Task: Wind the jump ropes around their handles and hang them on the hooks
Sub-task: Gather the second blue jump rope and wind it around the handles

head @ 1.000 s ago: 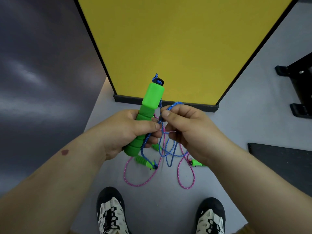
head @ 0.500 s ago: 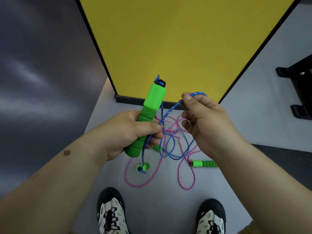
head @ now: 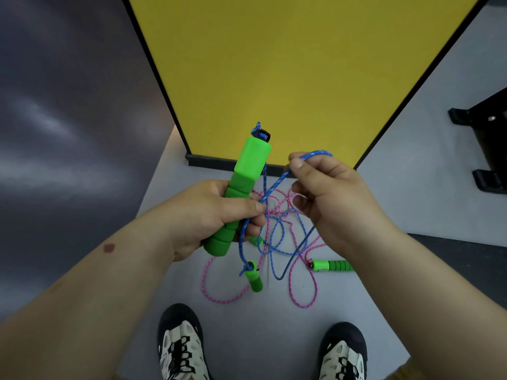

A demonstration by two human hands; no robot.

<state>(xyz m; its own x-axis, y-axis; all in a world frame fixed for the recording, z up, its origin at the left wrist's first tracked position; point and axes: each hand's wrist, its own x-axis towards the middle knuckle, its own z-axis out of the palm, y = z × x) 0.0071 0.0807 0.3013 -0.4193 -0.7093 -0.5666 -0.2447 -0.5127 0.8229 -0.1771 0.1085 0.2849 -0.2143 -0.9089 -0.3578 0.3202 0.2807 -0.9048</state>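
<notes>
My left hand (head: 203, 215) grips a green jump-rope handle (head: 241, 185), held upright with its blue rope end at the top. My right hand (head: 329, 193) pinches the blue rope (head: 275, 183) between thumb and forefinger, drawing a strand up and to the right of the handle. The blue rope's other green handle (head: 253, 278) dangles below my left hand. A pink rope (head: 219, 298) lies tangled with the blue one on the grey floor, one of its green handles (head: 333, 266) lying to the right. No hooks are in view.
A yellow board (head: 288, 72) with a black frame stands straight ahead. Dark wall fills the left. Black equipment feet (head: 485, 149) sit at the right, a dark mat (head: 461, 253) lower right. My two shoes (head: 181, 346) stand at the bottom.
My right hand has pulled away from the left, up and to the right, drawing out a strand of blue rope. The dangling handle has swung slightly.
</notes>
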